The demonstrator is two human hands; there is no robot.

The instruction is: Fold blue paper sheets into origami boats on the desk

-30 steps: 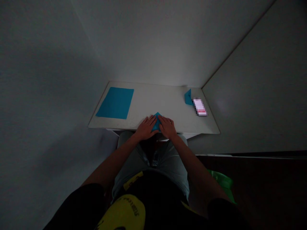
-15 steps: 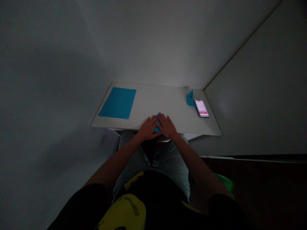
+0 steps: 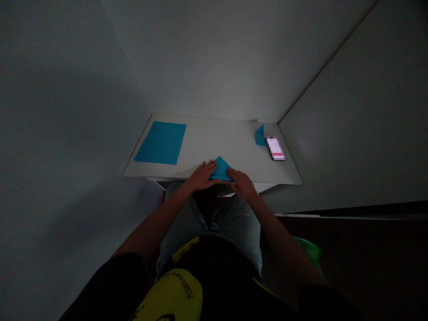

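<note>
A blue paper folded into a triangle lies at the near edge of a small white table. My left hand rests flat on its left corner with fingers stretched out. My right hand lies flat at its right corner, fingers spread. Most of the triangle shows between the two hands.
A flat sheet of blue paper lies at the table's left side. At the far right a small folded blue piece sits beside a blurred white object. Walls close in at the back and right. A green thing is on the floor.
My hands have slid apart from the middle of the folded paper toward its corners, so more of the blue triangle shows. The right hand has moved right and nearer to me.
</note>
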